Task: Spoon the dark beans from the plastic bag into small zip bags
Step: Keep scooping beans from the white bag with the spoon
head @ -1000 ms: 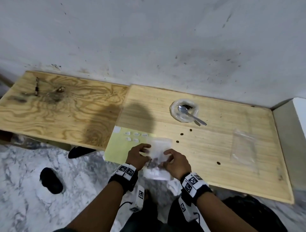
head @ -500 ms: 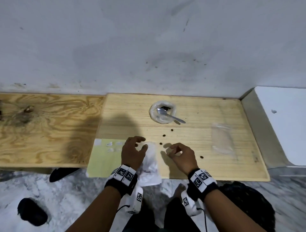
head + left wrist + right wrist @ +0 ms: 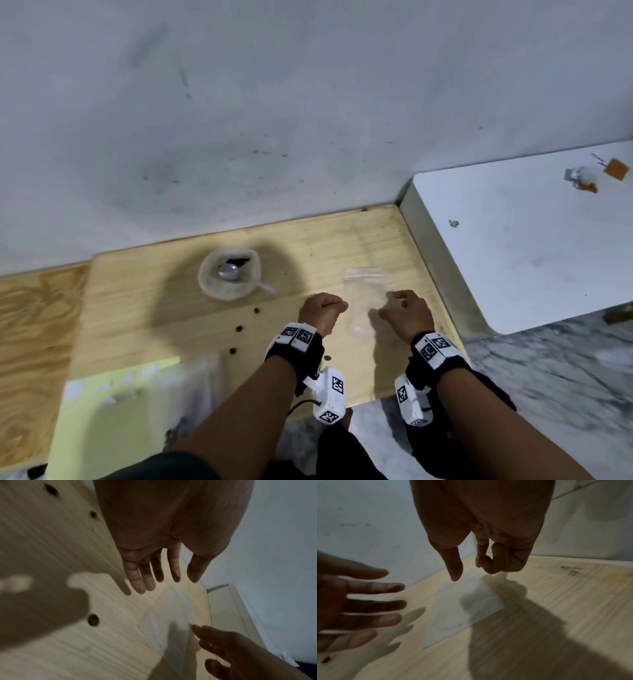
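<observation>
1. Counted from the head view: one empty clear plastic zip bag [image 3: 364,301] lying flat on the pale wooden bench [image 3: 144,308], one rolled-down clear plastic bag [image 3: 228,278] holding dark beans and one metal spoon [image 3: 230,272], and four loose dark beans [image 3: 238,328] scattered on the wood (the fourth sits close to the left wrist strap).
2. At the near left edge lies one pale green sheet [image 3: 102,421] with small white labels on it, and a blurred clear bag [image 3: 191,380] rests partly over it; its contents cannot be made out.
3. The empty zip bag's long axis runs from the person toward the grey wall [image 3: 308,102], with its zip strip at the far end, pointing at the wall.
4. The bag lies between the two hands, well to the right of the bean bag and near the white slab [image 3: 531,240] that borders the bench.
5. The left hand [image 3: 322,310] hovers just beside the bag's left edge; the left wrist view shows its grip wide, fingers [image 3: 147,574] straight and spread, holding nothing.
6. The right hand [image 3: 406,313] is at the bag's right edge, holding nothing: thumb extended down over the bag, the other fingers [image 3: 501,559] loosely curled, gripping nothing.
7. The wrist views alone show the gap between fingertips and bag (the head view hides it behind knuckles); only the head view shows the spoon and bean bag.
</observation>
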`<move>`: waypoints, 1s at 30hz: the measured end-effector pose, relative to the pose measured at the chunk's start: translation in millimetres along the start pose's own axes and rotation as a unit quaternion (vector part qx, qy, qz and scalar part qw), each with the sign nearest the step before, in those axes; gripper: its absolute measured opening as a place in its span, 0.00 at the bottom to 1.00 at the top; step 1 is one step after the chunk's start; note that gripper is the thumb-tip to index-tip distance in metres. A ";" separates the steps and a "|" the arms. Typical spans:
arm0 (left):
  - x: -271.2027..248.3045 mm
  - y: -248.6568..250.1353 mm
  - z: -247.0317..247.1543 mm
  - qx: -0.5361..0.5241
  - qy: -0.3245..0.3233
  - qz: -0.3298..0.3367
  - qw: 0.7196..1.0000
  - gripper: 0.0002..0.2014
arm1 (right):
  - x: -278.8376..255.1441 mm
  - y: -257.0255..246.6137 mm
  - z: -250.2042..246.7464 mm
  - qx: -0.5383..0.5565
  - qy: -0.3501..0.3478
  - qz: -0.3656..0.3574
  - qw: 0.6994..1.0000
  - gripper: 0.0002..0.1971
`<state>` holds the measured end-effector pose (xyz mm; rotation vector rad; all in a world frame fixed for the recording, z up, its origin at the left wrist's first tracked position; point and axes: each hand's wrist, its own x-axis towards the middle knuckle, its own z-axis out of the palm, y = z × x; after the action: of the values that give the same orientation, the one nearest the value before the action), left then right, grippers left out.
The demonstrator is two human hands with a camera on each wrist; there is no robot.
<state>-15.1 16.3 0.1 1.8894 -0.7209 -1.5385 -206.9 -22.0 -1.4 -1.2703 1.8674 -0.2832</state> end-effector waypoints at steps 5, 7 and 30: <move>20.8 5.8 36.0 0.024 0.024 -0.020 0.999 0.09 | 21.2 10.5 5.4 -0.033 -0.040 -0.019 0.998 0.27; 25.1 6.1 42.1 0.031 0.036 -0.021 0.999 0.09 | 24.5 12.2 9.5 -0.022 -0.048 -0.018 0.998 0.26; 30.5 16.7 -0.7 0.042 0.028 0.088 0.995 0.17 | 14.6 -1.5 18.9 0.196 -0.046 -0.051 0.978 0.12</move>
<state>-9.5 -17.1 -7.7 1.8671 -0.9129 -1.3587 -193.9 -30.2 -19.8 -1.0858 1.5736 -0.6066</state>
